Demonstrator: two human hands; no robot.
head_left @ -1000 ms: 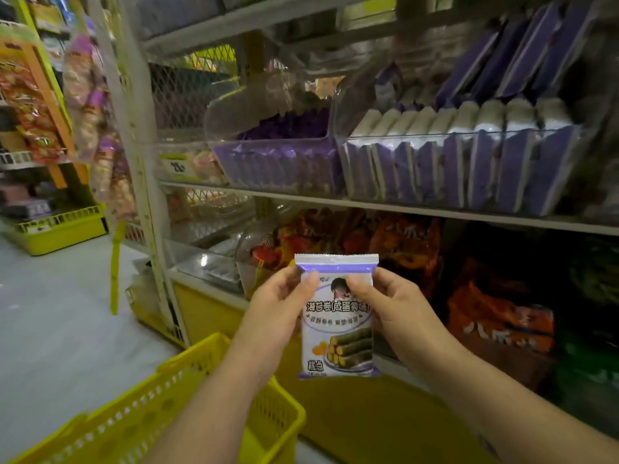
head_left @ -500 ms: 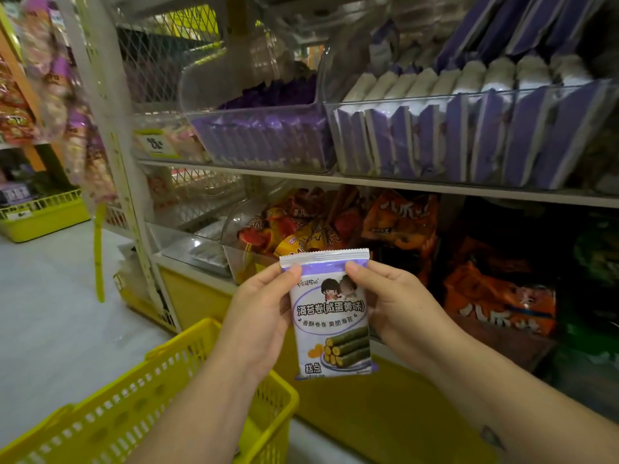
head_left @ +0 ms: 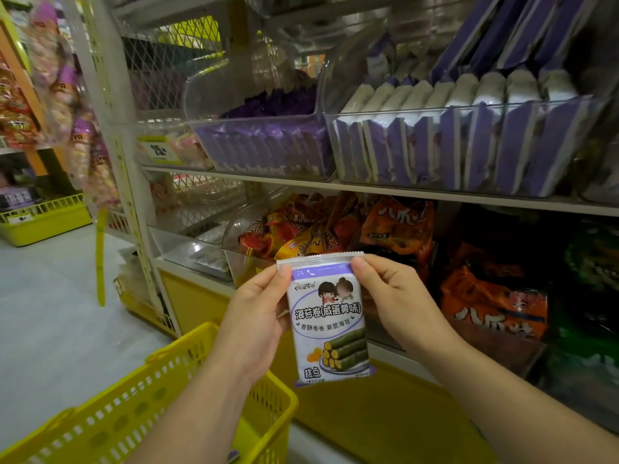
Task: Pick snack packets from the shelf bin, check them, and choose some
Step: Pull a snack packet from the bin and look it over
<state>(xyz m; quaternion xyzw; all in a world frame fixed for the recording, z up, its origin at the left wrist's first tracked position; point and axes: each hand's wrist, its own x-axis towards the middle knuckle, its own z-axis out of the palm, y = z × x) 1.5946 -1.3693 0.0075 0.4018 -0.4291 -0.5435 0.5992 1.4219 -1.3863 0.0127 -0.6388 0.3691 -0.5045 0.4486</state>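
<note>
A white and purple snack packet (head_left: 328,323) with printed green rolls hangs upright in front of me, its face toward the camera. My left hand (head_left: 258,316) pinches its upper left edge. My right hand (head_left: 398,299) pinches its upper right corner. On the shelf above, a clear bin (head_left: 435,182) holds a row of matching purple and white packets (head_left: 452,142) standing on edge. A second clear bin (head_left: 268,172) to its left holds smaller purple packets.
A yellow shopping basket (head_left: 187,390) hangs under my left forearm. Orange and red snack bags (head_left: 395,226) fill the lower shelf behind the packet. A white mesh rack post (head_left: 110,135) stands at the left, with open floor (head_left: 50,313) beyond it.
The view has tipped down and moved closer to the shelf. The packet sits a little lower and tilts slightly, with both hands still holding its top.
</note>
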